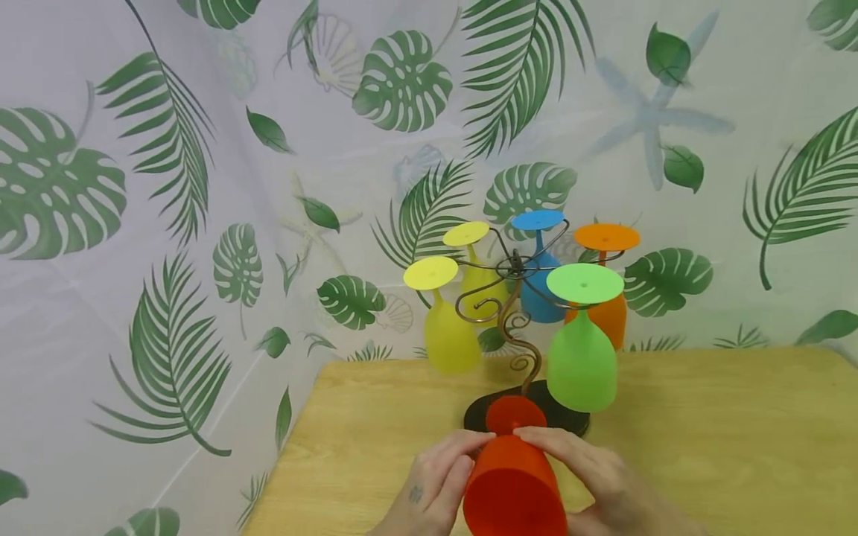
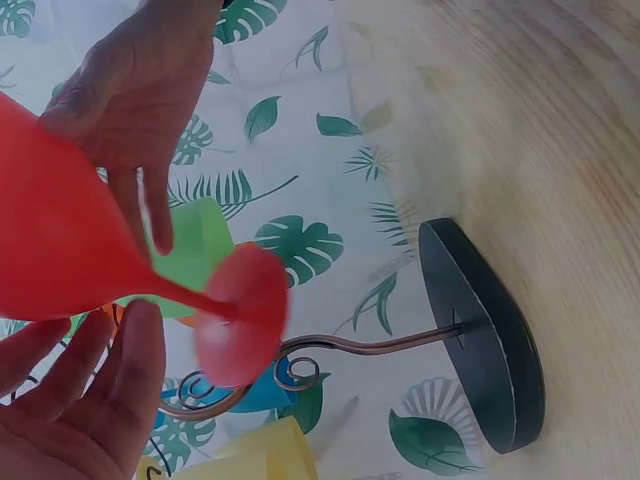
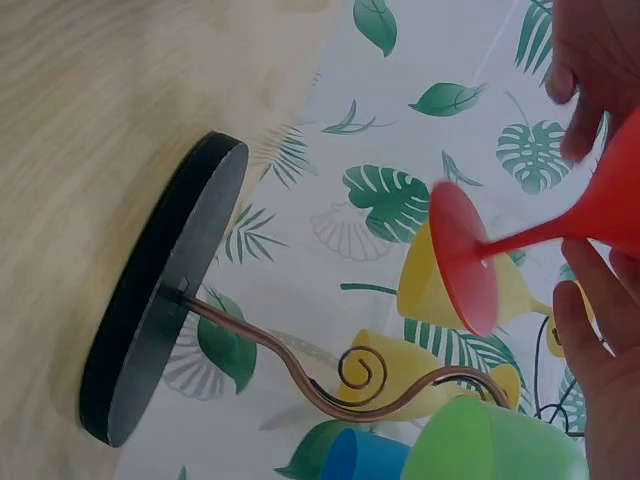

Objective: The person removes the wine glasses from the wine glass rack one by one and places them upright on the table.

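Observation:
A red plastic goblet (image 1: 516,484) is held between both hands in front of the rack, its mouth toward me and its round foot pointing away. The left hand (image 1: 439,480) grips the left side of the bowl, index fingertip near the stem. On the opposite side, the right hand (image 1: 596,476) grips the bowl with its index finger laid along the top. In the left wrist view the goblet's foot (image 2: 242,315) stands free of the fingers. The right wrist view shows the right hand (image 3: 605,320) beneath the bowl, close to the stem.
Behind stands a metal goblet rack (image 1: 516,268) on a black base (image 1: 479,411). Upside down from it hang a green goblet (image 1: 583,365), an orange goblet (image 1: 613,320), a blue goblet (image 1: 541,286) and two yellow goblets (image 1: 449,339). A leaf-patterned cloth (image 1: 268,186) covers the wall behind the wooden table (image 1: 724,432).

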Available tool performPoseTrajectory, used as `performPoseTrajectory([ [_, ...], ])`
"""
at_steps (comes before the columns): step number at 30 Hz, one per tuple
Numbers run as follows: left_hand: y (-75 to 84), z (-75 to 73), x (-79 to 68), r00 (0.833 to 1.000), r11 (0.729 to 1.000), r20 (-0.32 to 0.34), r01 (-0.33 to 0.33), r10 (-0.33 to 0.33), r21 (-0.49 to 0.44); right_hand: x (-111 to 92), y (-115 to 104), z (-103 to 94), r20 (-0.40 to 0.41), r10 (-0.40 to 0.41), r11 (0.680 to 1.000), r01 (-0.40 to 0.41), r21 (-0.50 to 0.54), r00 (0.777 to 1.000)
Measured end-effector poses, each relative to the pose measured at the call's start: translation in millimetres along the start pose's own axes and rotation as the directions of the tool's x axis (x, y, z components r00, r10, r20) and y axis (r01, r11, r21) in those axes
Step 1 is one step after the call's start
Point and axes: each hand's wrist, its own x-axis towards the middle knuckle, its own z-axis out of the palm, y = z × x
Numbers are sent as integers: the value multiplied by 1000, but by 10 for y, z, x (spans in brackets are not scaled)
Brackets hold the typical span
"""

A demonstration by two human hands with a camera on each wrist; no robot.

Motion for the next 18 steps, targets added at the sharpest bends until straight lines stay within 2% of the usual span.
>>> performPoseTrajectory([
  [4, 26, 13, 24, 999, 1000, -31, -17, 17, 14, -44, -9, 40, -7, 122, 990, -121, 72, 993],
  [5, 33, 15, 24, 1000, 1000, -30, -3, 3, 1, -55, -7, 50, -8, 139, 988, -138, 68, 990],
  [8, 20, 16, 37, 998, 999, -39, -41, 40, -12, -77, -3, 65, -7, 208, 977, -208, 35, 978],
  [12, -44, 14, 71, 998, 998, -42, -46, 44, -42, -75, 35, 80, -19, 269, 963, -269, -8, 963],
  [15, -104, 19, 86, 999, 994, -16, 44, -46, -100, -75, 70, 111, -29, 305, 952, -304, 28, 952],
  [18, -169, 30, 83, 996, 988, 1, 90, -90, -123, -97, 99, 153, -8, 382, 922, -380, 76, 924],
])
